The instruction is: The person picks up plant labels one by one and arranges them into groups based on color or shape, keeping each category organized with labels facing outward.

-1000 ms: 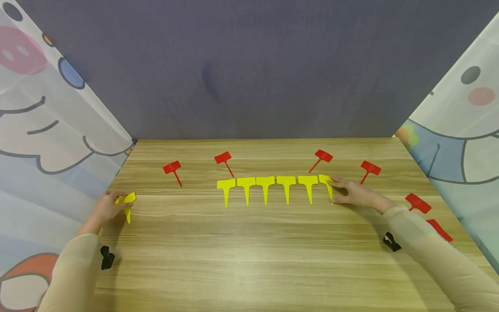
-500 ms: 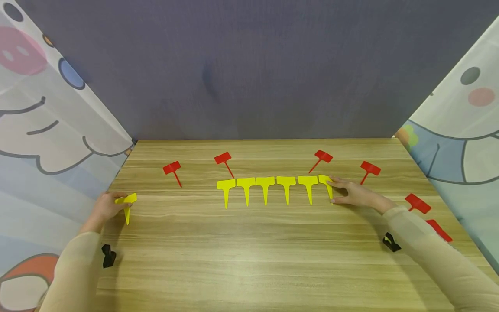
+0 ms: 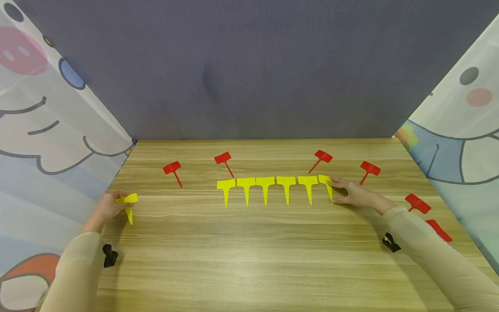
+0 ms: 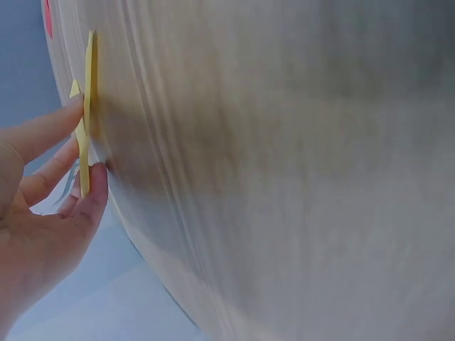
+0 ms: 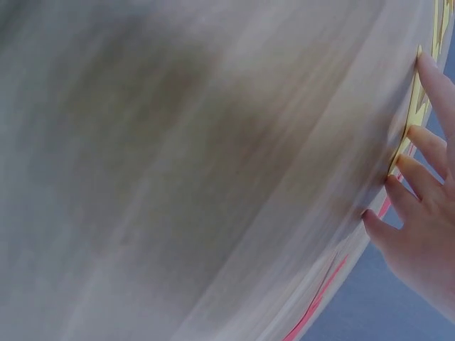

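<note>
My left hand pinches a yellow T-shaped plant label at the left side of the wooden table; its pointed stem hangs toward me. The left wrist view shows this label nearly edge-on between thumb and fingers. Toward the right, my right hand rests its spread fingers on another yellow plant label, covering part of it. That label is the rightmost of a row of several yellow plant labels, side by side with stems toward me. In the right wrist view, the fingertips touch the label's edge.
Red T-shaped labels lie around the row, among them one at the back left, one at the back right and one beside the right sleeve. Black clip-like pieces show near both forearms. A grey panel borders the table's back.
The yellow label in my left hand has shifted slightly to the right and its stem has swung a little. My right hand and the row look the same.
</note>
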Action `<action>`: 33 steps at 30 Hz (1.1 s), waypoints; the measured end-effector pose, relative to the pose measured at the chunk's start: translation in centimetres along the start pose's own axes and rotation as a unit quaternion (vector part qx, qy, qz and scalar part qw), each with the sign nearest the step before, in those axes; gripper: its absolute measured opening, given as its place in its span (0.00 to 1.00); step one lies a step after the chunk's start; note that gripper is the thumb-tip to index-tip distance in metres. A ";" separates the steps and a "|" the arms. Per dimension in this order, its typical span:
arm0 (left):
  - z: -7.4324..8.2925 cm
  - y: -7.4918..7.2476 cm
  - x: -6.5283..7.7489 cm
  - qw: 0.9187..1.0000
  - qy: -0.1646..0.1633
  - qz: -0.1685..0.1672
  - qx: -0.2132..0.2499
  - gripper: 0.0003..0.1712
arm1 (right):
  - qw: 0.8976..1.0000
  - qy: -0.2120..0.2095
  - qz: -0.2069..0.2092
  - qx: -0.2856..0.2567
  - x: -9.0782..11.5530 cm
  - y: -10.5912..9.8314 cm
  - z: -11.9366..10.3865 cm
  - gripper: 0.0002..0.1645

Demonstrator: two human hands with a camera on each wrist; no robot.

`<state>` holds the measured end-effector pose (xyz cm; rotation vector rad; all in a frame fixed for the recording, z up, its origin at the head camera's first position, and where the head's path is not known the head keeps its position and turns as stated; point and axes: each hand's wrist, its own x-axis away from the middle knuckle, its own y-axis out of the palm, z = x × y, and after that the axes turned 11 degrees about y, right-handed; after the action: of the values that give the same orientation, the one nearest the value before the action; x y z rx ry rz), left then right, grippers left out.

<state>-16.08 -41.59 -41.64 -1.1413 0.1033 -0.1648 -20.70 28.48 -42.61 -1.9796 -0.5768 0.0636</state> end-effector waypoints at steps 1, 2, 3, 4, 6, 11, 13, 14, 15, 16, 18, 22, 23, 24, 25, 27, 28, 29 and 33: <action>0.0 0.0 0.0 1.000 -0.004 -0.001 0.009 0.25 | 1.000 0.002 -0.001 0.001 0.0 0.0 0.0 0.42; 0.1 0.0 0.1 1.000 -0.007 -0.004 0.016 0.26 | 1.000 0.004 -0.002 0.002 0.0 0.0 0.0 0.42; 0.1 -0.1 0.1 1.000 -0.011 -0.005 0.025 0.27 | 1.000 0.007 -0.004 0.002 0.0 0.0 0.0 0.43; 0.2 -0.1 0.1 0.999 -0.015 -0.007 0.034 0.27 | 1.000 0.010 -0.006 0.000 -0.1 0.0 0.1 0.43; 0.3 0.0 0.2 0.998 -0.028 -0.008 0.060 0.27 | 1.000 0.015 -0.009 -0.001 -0.1 0.0 0.1 0.43; 0.0 0.1 0.2 0.992 -0.041 0.004 0.123 0.25 | 1.000 0.022 -0.012 -0.001 0.0 -0.1 0.1 0.44; -0.1 0.2 0.2 0.990 -0.042 0.011 0.133 0.24 | 1.000 0.023 -0.013 -0.001 0.0 -0.1 0.0 0.44; 0.0 0.2 0.2 0.989 -0.046 0.012 0.139 0.24 | 1.000 0.023 -0.013 -0.001 0.0 -0.1 0.0 0.44; 0.0 0.1 0.2 0.988 -0.051 0.012 0.148 0.24 | 1.000 0.023 -0.012 -0.001 0.0 -0.1 0.0 0.44; 0.1 0.1 0.2 0.986 -0.059 0.011 0.153 0.25 | 1.000 0.023 -0.012 -0.002 0.0 -0.1 0.0 0.44; 0.2 0.1 0.3 0.982 -0.074 0.010 0.173 0.27 | 1.000 0.023 -0.012 -0.002 0.1 -0.1 0.0 0.44; 0.7 0.1 0.2 0.970 -0.103 0.001 0.221 0.34 | 1.000 0.024 -0.013 -0.003 0.0 -0.1 0.1 0.44; 0.8 0.1 0.1 0.968 -0.108 -0.001 0.225 0.34 | 1.000 0.023 -0.012 -0.004 0.0 -0.1 0.1 0.44; 0.9 0.1 0.0 0.967 -0.113 -0.001 0.229 0.35 | 1.000 0.022 -0.011 -0.004 0.0 -0.1 0.1 0.44; 1.0 0.1 -0.1 0.965 -0.117 -0.003 0.233 0.36 | 1.000 0.020 -0.011 -0.004 0.0 -0.1 0.1 0.44; 1.4 0.2 -0.4 0.965 -0.122 -0.008 0.233 0.36 | 1.000 0.018 -0.009 -0.003 0.0 0.0 0.1 0.44; 1.6 0.2 -0.5 0.966 -0.125 -0.012 0.224 0.37 | 1.000 0.017 -0.008 -0.003 0.0 0.0 0.1 0.44; 1.8 0.2 -0.7 0.967 -0.127 -0.016 0.220 0.37 | 1.000 0.017 -0.008 -0.003 0.0 0.0 0.1 0.43; 3.0 0.3 -1.4 0.970 -0.118 -0.026 0.213 0.37 | 1.000 0.016 -0.007 -0.005 0.1 0.0 0.1 0.43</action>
<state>-16.96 -38.48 -40.66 -0.7276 -0.1688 -0.0907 -20.67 28.55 -42.65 -1.9820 -0.5700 0.0206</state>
